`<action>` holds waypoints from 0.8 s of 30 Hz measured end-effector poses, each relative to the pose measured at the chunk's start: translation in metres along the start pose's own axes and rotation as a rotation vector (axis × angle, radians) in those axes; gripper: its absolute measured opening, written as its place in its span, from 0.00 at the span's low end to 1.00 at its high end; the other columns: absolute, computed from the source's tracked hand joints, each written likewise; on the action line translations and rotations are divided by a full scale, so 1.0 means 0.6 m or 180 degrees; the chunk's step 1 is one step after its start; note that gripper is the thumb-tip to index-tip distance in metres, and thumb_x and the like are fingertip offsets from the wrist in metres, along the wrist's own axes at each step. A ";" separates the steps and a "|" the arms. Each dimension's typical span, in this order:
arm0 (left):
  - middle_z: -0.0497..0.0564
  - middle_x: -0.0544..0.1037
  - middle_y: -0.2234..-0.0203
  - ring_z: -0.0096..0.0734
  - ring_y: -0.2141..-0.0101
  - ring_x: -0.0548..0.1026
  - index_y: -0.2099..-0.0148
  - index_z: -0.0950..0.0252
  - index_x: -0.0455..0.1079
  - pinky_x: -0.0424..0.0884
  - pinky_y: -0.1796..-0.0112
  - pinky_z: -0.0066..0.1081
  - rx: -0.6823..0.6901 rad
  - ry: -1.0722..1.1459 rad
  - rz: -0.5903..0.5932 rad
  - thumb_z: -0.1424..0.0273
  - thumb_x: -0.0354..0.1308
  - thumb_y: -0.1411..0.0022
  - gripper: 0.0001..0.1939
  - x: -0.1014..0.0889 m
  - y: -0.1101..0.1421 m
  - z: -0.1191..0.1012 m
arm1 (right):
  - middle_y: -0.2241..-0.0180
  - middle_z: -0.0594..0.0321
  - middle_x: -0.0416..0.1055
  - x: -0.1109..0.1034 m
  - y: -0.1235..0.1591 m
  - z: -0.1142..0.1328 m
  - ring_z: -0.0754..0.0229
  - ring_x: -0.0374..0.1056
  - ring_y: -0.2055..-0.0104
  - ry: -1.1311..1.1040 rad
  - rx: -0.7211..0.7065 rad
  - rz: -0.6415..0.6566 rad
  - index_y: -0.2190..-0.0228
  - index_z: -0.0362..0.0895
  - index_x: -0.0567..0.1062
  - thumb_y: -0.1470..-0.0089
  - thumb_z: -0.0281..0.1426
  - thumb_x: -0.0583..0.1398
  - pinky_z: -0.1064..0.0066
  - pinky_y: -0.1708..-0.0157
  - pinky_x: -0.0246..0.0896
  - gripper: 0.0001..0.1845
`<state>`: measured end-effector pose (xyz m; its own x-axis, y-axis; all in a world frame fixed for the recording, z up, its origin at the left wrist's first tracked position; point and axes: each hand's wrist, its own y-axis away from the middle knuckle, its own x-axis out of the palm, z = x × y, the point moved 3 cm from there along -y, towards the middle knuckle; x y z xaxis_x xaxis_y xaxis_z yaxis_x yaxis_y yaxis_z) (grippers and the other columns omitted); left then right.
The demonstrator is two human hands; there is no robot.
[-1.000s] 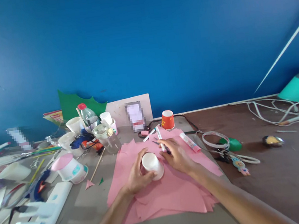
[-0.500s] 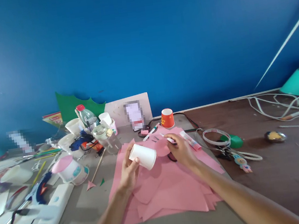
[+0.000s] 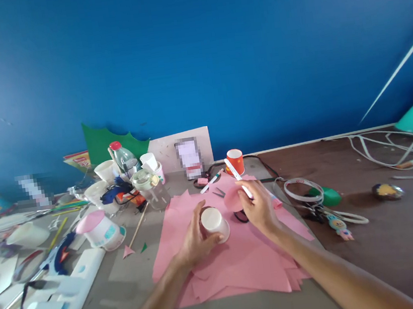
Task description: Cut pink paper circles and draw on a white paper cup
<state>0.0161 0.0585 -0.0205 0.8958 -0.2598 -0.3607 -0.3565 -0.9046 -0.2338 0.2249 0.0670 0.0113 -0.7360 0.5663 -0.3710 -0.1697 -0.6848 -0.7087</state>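
A white paper cup [image 3: 212, 220] stands base-up on pink paper sheets [image 3: 240, 266]. My left hand [image 3: 196, 234] curves around its left side, thumb at the front. Between the fingers of my right hand [image 3: 259, 207] is a white marker [image 3: 238, 178], slanting up and away to the left. Beside that hand a rounded pink paper piece [image 3: 231, 201] shows; whether my fingers touch it I cannot tell. Scissors [image 3: 219, 193] lie on the sheets, partly hidden by the piece. A glue tube [image 3: 275, 200] sits behind my right hand, mostly covered.
At the back stand a red paper cup [image 3: 235, 161] and a phone [image 3: 189, 158] against a board. On the left are a jar [image 3: 151, 189], a pink-topped cup [image 3: 100, 230], a power strip [image 3: 81, 277] and clutter. White cables [image 3: 373, 153] and a keychain [image 3: 338, 226] lie on the right.
The white cup, lifted and tilted half a second ago, is back down on the paper, base up. My right hand has moved slightly right, its marker now pointing up; the scissors were left on the sheets.
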 end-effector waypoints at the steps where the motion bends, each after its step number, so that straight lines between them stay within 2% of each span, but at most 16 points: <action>1: 0.64 0.66 0.45 0.51 0.46 0.65 0.34 0.65 0.47 0.62 0.46 0.48 0.0019 -0.0016 0.0048 0.58 0.67 0.51 0.49 0.001 0.000 0.001 | 0.67 0.56 0.72 0.000 0.000 0.002 0.52 0.68 0.62 -0.0053 -0.0033 0.0018 0.60 0.46 0.73 0.44 0.25 0.52 0.60 0.61 0.63 0.14; 6: 0.66 0.62 0.42 0.55 0.43 0.62 0.34 0.64 0.47 0.58 0.44 0.50 0.0122 0.0000 0.0290 0.52 0.68 0.55 0.53 0.003 -0.001 0.001 | 0.67 0.57 0.69 0.002 0.005 0.012 0.54 0.67 0.64 -0.0192 -0.0134 0.0121 0.61 0.46 0.73 0.43 0.25 0.51 0.63 0.63 0.64 0.12; 10: 0.66 0.63 0.43 0.51 0.44 0.64 0.34 0.63 0.45 0.62 0.46 0.46 0.0174 0.0300 0.0414 0.50 0.65 0.52 0.52 0.001 -0.005 -0.008 | 0.68 0.57 0.70 0.005 0.008 0.011 0.54 0.67 0.63 -0.0124 -0.0156 0.0257 0.59 0.45 0.71 0.42 0.26 0.51 0.62 0.63 0.64 0.12; 13: 0.66 0.64 0.44 0.51 0.45 0.66 0.35 0.65 0.48 0.64 0.48 0.44 0.0052 0.0419 0.0345 0.53 0.67 0.53 0.50 -0.002 -0.009 -0.010 | 0.68 0.57 0.70 0.008 0.009 0.005 0.53 0.67 0.65 0.0006 -0.0188 0.0536 0.56 0.44 0.70 0.42 0.29 0.53 0.62 0.64 0.63 0.12; 17: 0.61 0.72 0.52 0.47 0.52 0.71 0.44 0.67 0.63 0.68 0.52 0.40 -0.0183 0.0479 0.0119 0.56 0.67 0.52 0.36 -0.010 -0.012 -0.011 | 0.66 0.55 0.72 0.011 0.012 -0.002 0.51 0.66 0.62 0.0112 -0.0397 0.0850 0.59 0.43 0.71 0.42 0.32 0.55 0.60 0.61 0.61 0.11; 21: 0.57 0.75 0.59 0.41 0.59 0.72 0.47 0.67 0.65 0.70 0.61 0.34 -0.0318 0.1111 -0.0123 0.52 0.60 0.46 0.31 -0.019 -0.016 -0.014 | 0.66 0.55 0.73 0.013 0.015 -0.002 0.52 0.67 0.62 0.0037 -0.0347 0.0843 0.57 0.43 0.71 0.41 0.32 0.54 0.60 0.60 0.61 0.12; 24: 0.57 0.74 0.58 0.40 0.59 0.71 0.46 0.66 0.64 0.69 0.61 0.33 -0.0341 0.1137 -0.0146 0.51 0.59 0.45 0.32 -0.018 -0.016 -0.014 | 0.67 0.56 0.74 0.011 0.017 0.000 0.53 0.68 0.64 -0.0110 -0.0173 0.0667 0.58 0.44 0.71 0.40 0.33 0.52 0.61 0.62 0.62 0.12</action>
<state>0.0119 0.0672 -0.0068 0.9531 -0.3026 -0.0100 -0.3010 -0.9433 -0.1399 0.2182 0.0637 0.0014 -0.7738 0.3974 -0.4933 0.0242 -0.7596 -0.6499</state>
